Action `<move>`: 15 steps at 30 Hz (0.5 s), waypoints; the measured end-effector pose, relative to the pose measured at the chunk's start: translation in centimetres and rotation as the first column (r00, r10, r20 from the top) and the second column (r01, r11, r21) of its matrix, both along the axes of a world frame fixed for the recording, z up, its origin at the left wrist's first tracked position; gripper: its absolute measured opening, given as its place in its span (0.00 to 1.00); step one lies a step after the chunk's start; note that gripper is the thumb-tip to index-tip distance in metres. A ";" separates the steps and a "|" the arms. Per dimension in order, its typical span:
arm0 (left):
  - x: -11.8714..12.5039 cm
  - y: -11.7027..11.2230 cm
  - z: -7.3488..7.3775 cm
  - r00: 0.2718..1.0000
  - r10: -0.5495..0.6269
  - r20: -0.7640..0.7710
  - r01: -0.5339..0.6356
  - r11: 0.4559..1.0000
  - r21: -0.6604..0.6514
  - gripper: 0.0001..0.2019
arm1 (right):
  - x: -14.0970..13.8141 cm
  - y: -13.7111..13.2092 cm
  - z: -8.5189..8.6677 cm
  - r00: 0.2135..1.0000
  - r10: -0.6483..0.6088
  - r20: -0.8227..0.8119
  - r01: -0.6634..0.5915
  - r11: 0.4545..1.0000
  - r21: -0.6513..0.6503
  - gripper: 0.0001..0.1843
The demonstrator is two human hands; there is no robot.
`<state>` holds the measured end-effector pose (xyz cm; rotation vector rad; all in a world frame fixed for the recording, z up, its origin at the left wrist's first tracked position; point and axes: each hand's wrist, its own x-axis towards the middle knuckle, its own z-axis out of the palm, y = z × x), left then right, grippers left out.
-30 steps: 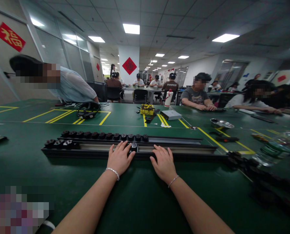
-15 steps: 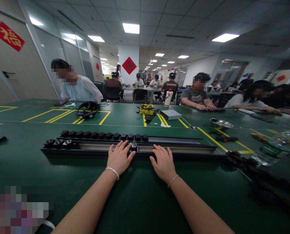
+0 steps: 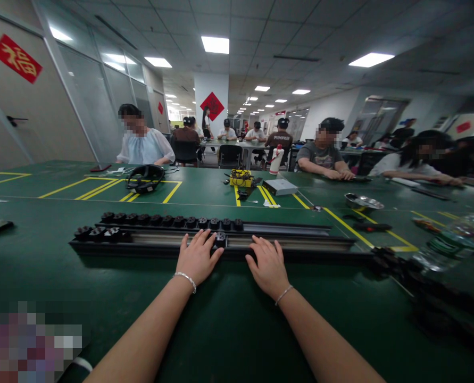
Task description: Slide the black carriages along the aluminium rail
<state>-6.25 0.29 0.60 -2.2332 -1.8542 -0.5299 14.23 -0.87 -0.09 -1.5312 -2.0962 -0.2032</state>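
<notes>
A long black track rail (image 3: 312, 243) with a pale inner channel lies across the green table in front of me. My left hand (image 3: 196, 258) rests on its near edge, fingers spread. Just beside that hand's fingertips a small black socket module (image 3: 221, 239) sits in the channel. My right hand (image 3: 267, 265) lies on the rail farther right, fingers apart, holding nothing. Several similar black modules (image 3: 98, 232) stand at the rail's left end. Behind it runs a second rail (image 3: 288, 230) with a row of black modules (image 3: 179, 221) along it.
To the right are a clear plastic bottle (image 3: 444, 244), a pile of dark parts (image 3: 428, 287) and a metal bowl (image 3: 363, 202). Farther back sit a black headset (image 3: 144, 179), a yellow box (image 3: 240, 178) and a grey box (image 3: 280, 186). Several people sit around the tables.
My hands and the modules keep their places. Across the table, the person at left has shifted right and sits more upright. The view has tilted very slightly.
</notes>
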 end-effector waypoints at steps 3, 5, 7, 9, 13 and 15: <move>0.0 0.0 0.0 1.000 0.002 -0.001 -0.002 1.000 0.002 0.25 | 0.0 0.1 -0.2 1.000 -0.004 0.009 0.004 1.000 0.004 0.16; 0.1 -0.1 0.1 1.000 0.008 -0.001 -0.008 1.000 -0.003 0.25 | 0.0 0.1 -0.3 1.000 -0.007 0.015 0.007 1.000 0.014 0.16; 0.1 -0.1 0.2 1.000 0.014 -0.001 -0.014 1.000 -0.007 0.25 | 0.0 0.1 -0.3 1.000 -0.008 0.016 0.007 1.000 0.022 0.16; 0.2 -0.2 0.3 1.000 0.017 0.000 -0.017 1.000 -0.014 0.25 | 0.0 0.1 -0.2 1.000 -0.007 0.015 0.007 1.000 0.024 0.16; 0.2 -0.2 0.3 1.000 0.017 0.001 -0.017 1.000 -0.022 0.25 | -0.1 0.0 -0.1 1.000 -0.004 0.002 0.004 1.000 0.013 0.16; 0.2 -0.1 0.2 1.000 0.019 0.000 -0.019 1.000 -0.018 0.25 | -0.1 0.0 -0.1 1.000 0.002 -0.006 -0.002 1.000 0.009 0.16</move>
